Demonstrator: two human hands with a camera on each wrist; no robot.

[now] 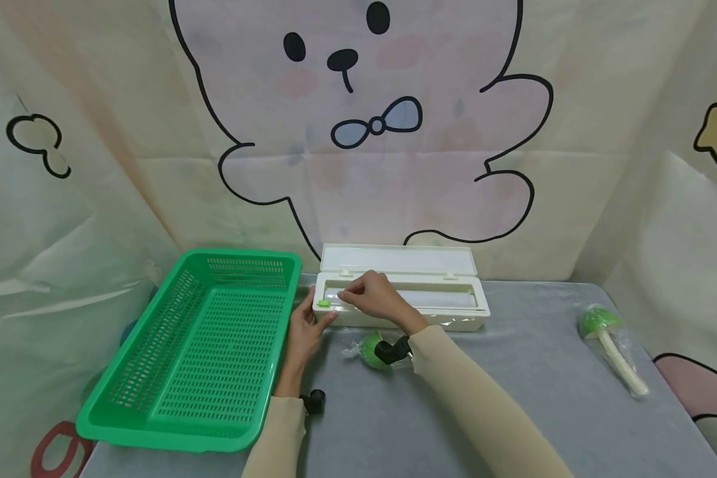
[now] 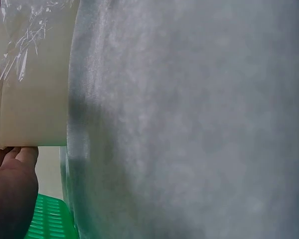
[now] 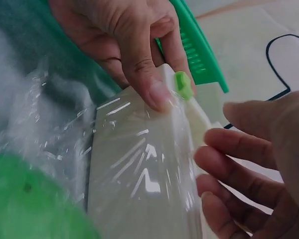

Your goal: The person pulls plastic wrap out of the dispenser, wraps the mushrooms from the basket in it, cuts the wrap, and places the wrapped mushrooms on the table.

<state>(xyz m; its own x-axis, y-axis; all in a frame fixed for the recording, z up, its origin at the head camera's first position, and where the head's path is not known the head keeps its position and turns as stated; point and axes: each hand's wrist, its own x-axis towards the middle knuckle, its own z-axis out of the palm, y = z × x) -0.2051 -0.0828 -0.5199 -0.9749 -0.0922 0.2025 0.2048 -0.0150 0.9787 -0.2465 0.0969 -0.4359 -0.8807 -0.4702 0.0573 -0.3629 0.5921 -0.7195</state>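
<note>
A long white cling film dispenser stands at the back of the table with its lid raised. Its bright green slide cutter sits at the left end. Clear film hangs over the front face. My left hand grips the left end, thumb on the front and fingers around the side. Over the slot is my right hand, fingers loosely bent; in the right wrist view thumb and fingertips are apart, with nothing visible between them. A green wrapped object lies in front, partly hidden by the right wrist camera.
To the left stands a large green plastic basket, close beside my left hand. A mushroom-shaped item with a green cap and pale stalk, in clear film, lies at the table's right. A printed cloth hangs behind the grey table.
</note>
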